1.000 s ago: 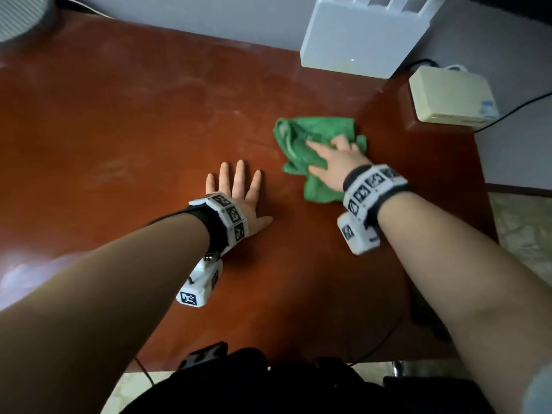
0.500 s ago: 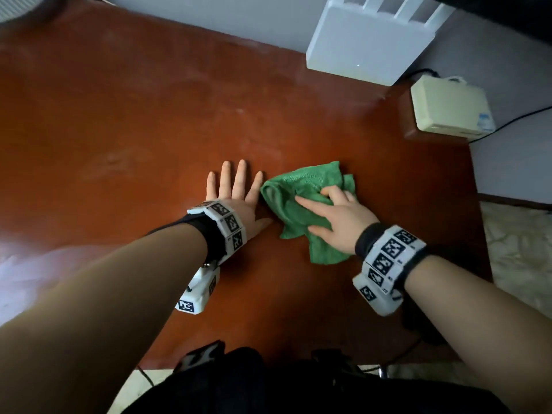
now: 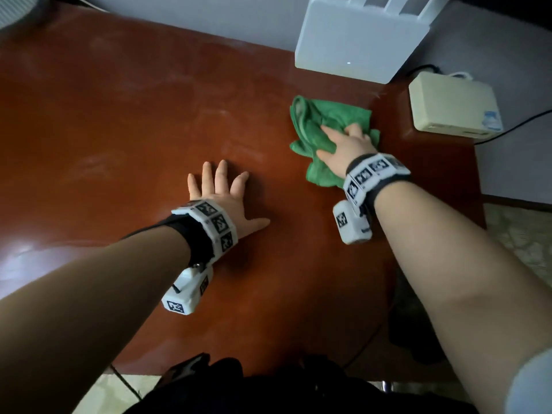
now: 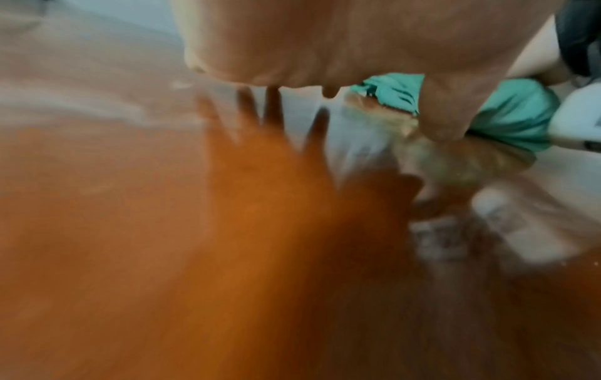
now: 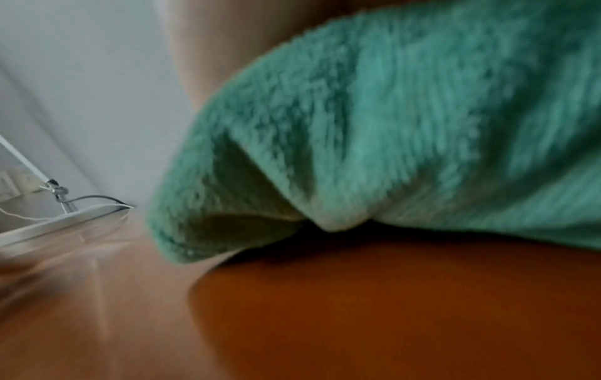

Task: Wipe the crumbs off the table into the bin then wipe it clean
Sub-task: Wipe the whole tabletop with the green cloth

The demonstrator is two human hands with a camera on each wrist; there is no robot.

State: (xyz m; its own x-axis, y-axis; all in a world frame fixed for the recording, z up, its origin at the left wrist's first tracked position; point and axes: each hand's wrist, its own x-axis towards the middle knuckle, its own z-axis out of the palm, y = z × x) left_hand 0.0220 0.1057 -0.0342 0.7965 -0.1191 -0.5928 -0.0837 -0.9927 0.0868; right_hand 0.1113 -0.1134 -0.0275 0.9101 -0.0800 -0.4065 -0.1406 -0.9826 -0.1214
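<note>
It looks like a home or small office corner: a polished reddish-brown wooden worktop point(image 3: 119, 121) against a plain wall, with a white router point(image 3: 355, 46), a beige box point(image 3: 451, 106) with cables, and tiled floor point(image 3: 519, 234).

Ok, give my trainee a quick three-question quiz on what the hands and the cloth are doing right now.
1. True or false: the left hand lies flat on the reddish-brown wooden table.
2. Which hand presses the crumpled green microfibre cloth?
3. The cloth lies nearest: A) white router-like box; B) the table's near edge; C) the left hand.

Key: 1 true; 2 the right hand; 3 A.
</note>
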